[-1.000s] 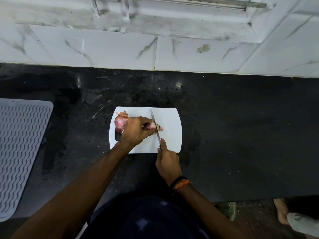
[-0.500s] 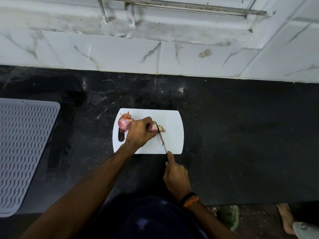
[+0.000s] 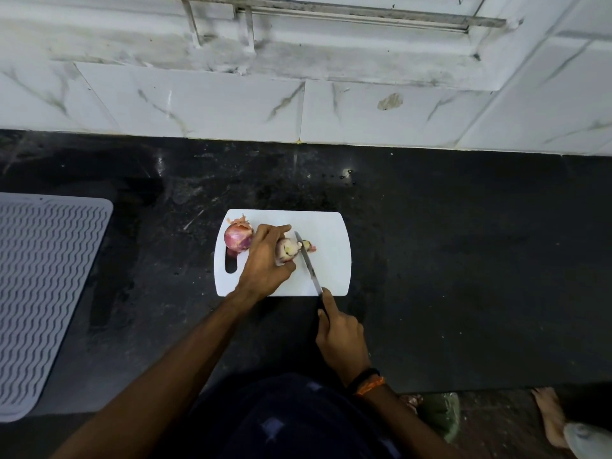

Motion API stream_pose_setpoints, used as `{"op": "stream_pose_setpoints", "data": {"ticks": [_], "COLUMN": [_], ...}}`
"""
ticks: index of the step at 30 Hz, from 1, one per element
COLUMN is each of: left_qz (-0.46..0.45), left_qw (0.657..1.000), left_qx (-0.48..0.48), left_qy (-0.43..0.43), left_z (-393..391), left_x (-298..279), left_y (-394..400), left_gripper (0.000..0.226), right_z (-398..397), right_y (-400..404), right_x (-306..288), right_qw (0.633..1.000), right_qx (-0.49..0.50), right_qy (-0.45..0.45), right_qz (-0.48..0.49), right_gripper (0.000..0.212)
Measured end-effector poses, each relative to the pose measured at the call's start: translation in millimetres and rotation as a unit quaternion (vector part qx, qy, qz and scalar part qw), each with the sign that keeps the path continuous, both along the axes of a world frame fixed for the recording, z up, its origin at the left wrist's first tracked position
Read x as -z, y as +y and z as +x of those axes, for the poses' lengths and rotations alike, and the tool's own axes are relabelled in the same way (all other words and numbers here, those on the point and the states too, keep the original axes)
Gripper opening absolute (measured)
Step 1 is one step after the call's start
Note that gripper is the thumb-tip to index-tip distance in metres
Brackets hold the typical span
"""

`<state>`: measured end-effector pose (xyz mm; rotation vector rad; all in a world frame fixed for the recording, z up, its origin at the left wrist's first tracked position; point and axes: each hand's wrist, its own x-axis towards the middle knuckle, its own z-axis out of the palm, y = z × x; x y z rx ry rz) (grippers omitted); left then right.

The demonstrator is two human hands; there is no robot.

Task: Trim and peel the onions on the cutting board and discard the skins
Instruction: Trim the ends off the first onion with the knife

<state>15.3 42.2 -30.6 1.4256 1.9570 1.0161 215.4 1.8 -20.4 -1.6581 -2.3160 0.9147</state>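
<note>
A white cutting board (image 3: pixel 331 266) with rounded corners and a slot handle at its left end is lying flat on the dark counter. Near its left end a whole red onion (image 3: pixel 237 239) is sitting in its papery skin, with a wisp of dry skin (image 3: pixel 239 221) sticking up at its far side. Just to the right a second onion (image 3: pixel 287 250) is lying on its side, its cut end showing pale, with the trimmed-off end piece (image 3: pixel 308 245) lying just right of it.
</note>
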Motion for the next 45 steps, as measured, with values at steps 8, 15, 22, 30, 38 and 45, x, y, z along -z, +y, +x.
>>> {"op": "stream_pose_setpoints", "data": {"ticks": [8,15,22,30,38,45], "left_qz": [0.009,-0.023,-0.044,-0.054,-0.058,-0.063], "left_qw": [0.993,0.999,0.999,0.999,0.998,0.997], "left_qx": [-0.03,-0.024,0.001,0.004,0.008,0.002], "left_qy": [-0.117,-0.038,0.015,0.004,-0.002,-0.038], "left_z": [1.2,2.4,0.3,-5.9,-13.2,-15.9], "left_x": [-2.5,5.6,7.8,3.6,0.7,-5.0], "left_y": [-2.5,-6.9,-10.4,-8.1,-4.4,0.4], "left_gripper": [0.043,0.045,0.042,0.042,0.048,0.044], "right_z": [2.8,0.3,-8.0,-16.6,-19.3,-27.0], "right_y": [9.4,21.7,24.4,23.8,23.2,23.9], "right_x": [-7.4,-15.4,-22.9,-26.0,-26.3,-28.1], "right_qw": [1.0,1.0,0.999,0.999,0.999,0.999], "right_qx": [0.029,0.011,0.007,-0.01,-0.014,-0.006], "right_qy": [-0.009,0.002,0.032,0.032,0.04,0.05], "right_qz": [-0.004,-0.009,0.002,0.013,0.022,0.014], "right_gripper": [0.048,0.045,0.033,0.035,0.036,0.039]}}
